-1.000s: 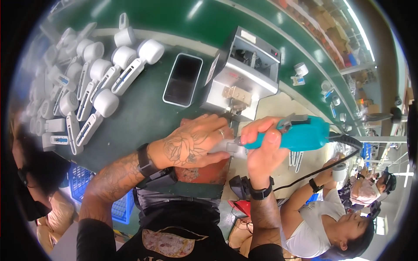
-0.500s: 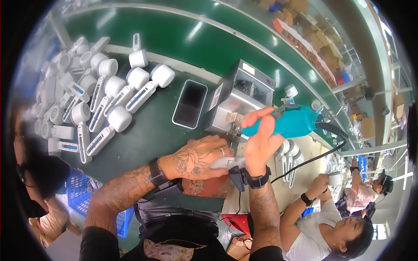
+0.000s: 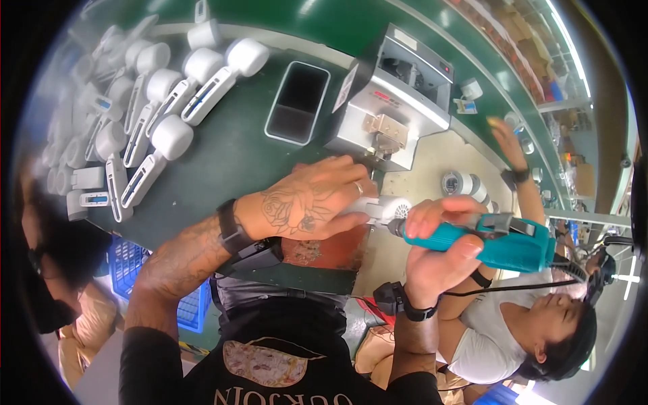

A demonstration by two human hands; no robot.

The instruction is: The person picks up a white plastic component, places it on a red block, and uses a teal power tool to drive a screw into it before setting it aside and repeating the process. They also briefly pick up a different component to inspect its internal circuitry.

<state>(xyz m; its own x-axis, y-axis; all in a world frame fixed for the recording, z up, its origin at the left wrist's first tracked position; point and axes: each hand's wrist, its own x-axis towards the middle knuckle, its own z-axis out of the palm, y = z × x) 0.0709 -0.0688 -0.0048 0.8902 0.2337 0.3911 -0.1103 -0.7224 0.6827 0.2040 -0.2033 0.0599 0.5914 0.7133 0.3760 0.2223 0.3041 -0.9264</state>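
My left hand grips a white handheld device at the edge of the green bench, its round head pointing right. My right hand holds a teal electric screwdriver lying sideways, with its tip against the white device's head. A black cable runs from the screwdriver's rear to the right. Both wrists wear dark bands.
Several finished white devices lie in rows at the bench's left. A dark phone lies face up beside a grey machine. A blue crate sits under the bench. A co-worker in a white shirt sits at the right, one arm reaching up.
The view has tilted down and closer. Both hands have dropped lower and toward me, and the screwdriver now lies more level against the white device.
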